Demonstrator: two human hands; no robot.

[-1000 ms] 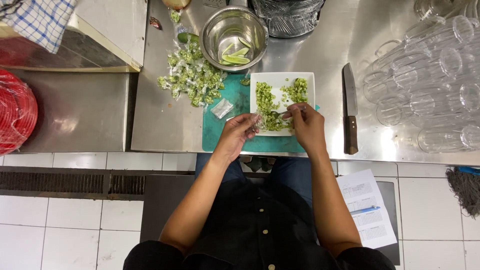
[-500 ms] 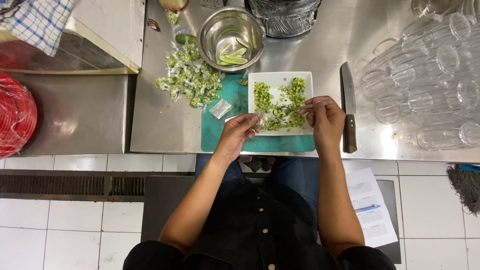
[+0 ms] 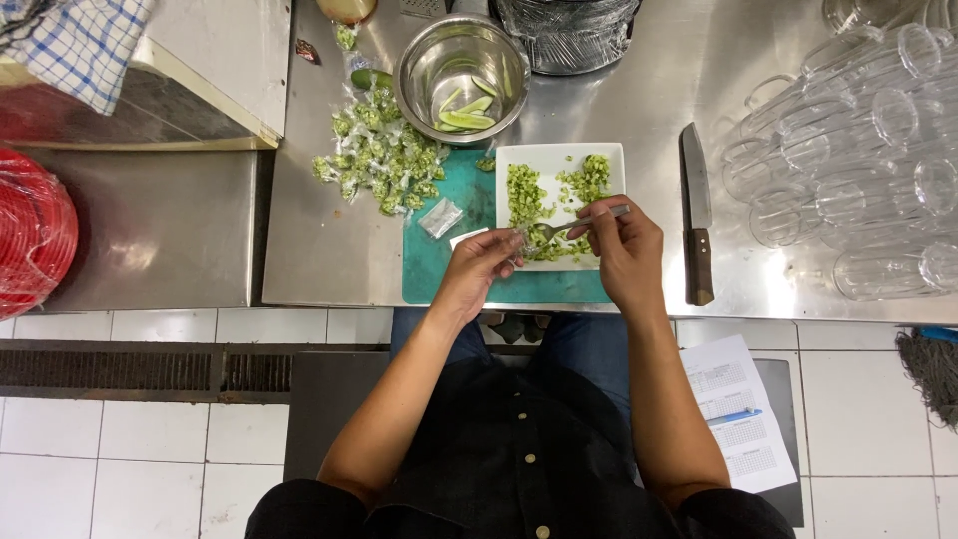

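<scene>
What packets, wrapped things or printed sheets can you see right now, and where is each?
Pile of small clear packets of green bits: counter, left of the teal board.
One empty clear packet: board's left edge.
Printed white sheets with blue pen: lower right, below the counter.
Red plastic-wrapped bundle: far left.

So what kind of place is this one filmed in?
Probably a commercial kitchen or bar prep area: a stainless steel counter, rows of upturned glasses, and a white plate of chopped greens on a green cutting board.

one knife (image 3: 697, 213), one bowl (image 3: 461, 62), one plate (image 3: 559, 165)
</scene>
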